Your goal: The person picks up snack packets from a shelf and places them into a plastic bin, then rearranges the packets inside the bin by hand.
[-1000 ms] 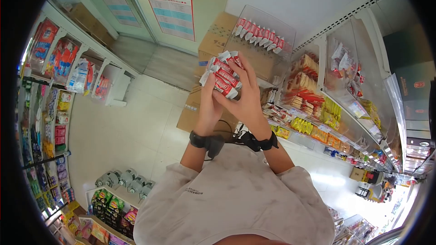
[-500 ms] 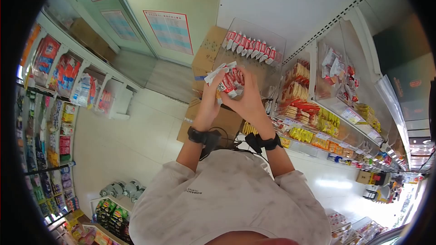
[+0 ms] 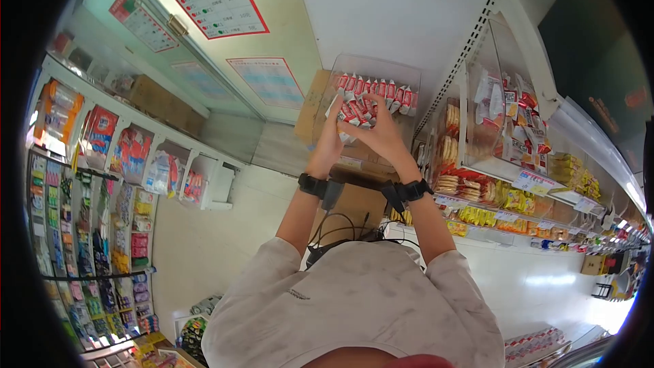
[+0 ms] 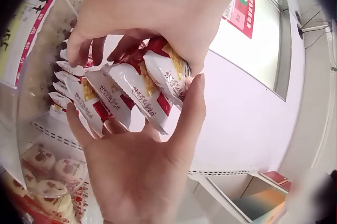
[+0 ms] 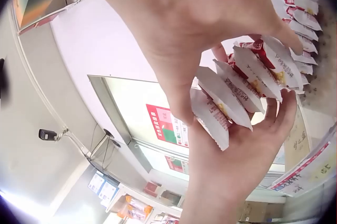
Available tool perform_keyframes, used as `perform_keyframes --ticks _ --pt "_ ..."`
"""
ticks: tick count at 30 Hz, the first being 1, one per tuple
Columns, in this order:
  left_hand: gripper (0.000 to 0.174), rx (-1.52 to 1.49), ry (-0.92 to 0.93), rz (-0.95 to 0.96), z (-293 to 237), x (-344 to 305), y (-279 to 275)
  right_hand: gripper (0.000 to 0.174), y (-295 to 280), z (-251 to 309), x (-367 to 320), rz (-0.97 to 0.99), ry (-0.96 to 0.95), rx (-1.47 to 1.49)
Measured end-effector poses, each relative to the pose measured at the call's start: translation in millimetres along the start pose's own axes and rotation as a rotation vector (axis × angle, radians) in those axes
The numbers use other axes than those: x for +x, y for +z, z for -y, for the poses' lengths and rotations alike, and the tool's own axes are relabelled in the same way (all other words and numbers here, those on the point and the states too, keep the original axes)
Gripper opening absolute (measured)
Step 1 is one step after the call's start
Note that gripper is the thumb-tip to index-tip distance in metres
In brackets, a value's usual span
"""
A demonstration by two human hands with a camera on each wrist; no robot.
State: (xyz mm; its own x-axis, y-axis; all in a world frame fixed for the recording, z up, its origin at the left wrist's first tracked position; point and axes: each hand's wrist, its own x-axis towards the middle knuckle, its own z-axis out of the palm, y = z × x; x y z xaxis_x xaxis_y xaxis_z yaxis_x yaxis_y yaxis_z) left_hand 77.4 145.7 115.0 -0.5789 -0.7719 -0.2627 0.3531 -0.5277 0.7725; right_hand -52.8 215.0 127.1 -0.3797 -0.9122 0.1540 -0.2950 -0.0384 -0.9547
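Several red-and-white wrapped packets (image 3: 358,112) are held as a row between both hands in the head view. The left hand (image 3: 329,142) grips them from the left, and the right hand (image 3: 383,138) curls round their right side. In the left wrist view the packets (image 4: 142,90) stand side by side, with fingers above and below them. The right wrist view shows the packets (image 5: 239,84) tilted between the two palms. Just beyond the hands, a clear bin (image 3: 406,72) holds a row of similar packets (image 3: 407,100).
Shelves at the right hold wrapped snacks (image 3: 470,187) and a clear divider. A cardboard box (image 3: 310,105) stands beside the bin. Racks of goods (image 3: 88,218) line the left, near a glass door (image 3: 146,17). Cables (image 3: 340,221) hang between the wrists.
The held packets and both hands have come closer to the clear bin and now overlap its front in the head view. The head view has shifted, and the grip stays on the packets.
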Motion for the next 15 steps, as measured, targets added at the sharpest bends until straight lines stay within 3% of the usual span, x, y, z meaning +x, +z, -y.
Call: perform_keyframes --ticks 3,6,9,10,13,15 --pt "0.06 0.122 0.068 -0.036 1 13 -4 0.1 -4 0 5 0.008 0.09 -0.033" --pt "0.059 0.154 0.279 0.132 15 36 -25 0.107 1 -22 14 0.004 0.141 0.082" --pt "0.057 0.148 0.121 0.16 6 38 -21 0.118 2 -45 17 -0.017 0.162 0.133" --pt "0.057 0.152 0.114 0.147 5 41 -21 0.122 2 -47 18 -0.027 0.165 0.133" --pt "0.056 0.14 0.111 0.118 4 42 -20 0.123 -1 -46 25 0.22 0.26 0.204" --pt "0.055 0.103 0.145 0.113 3 41 -18 0.121 1 -36 21 0.191 0.344 0.265"
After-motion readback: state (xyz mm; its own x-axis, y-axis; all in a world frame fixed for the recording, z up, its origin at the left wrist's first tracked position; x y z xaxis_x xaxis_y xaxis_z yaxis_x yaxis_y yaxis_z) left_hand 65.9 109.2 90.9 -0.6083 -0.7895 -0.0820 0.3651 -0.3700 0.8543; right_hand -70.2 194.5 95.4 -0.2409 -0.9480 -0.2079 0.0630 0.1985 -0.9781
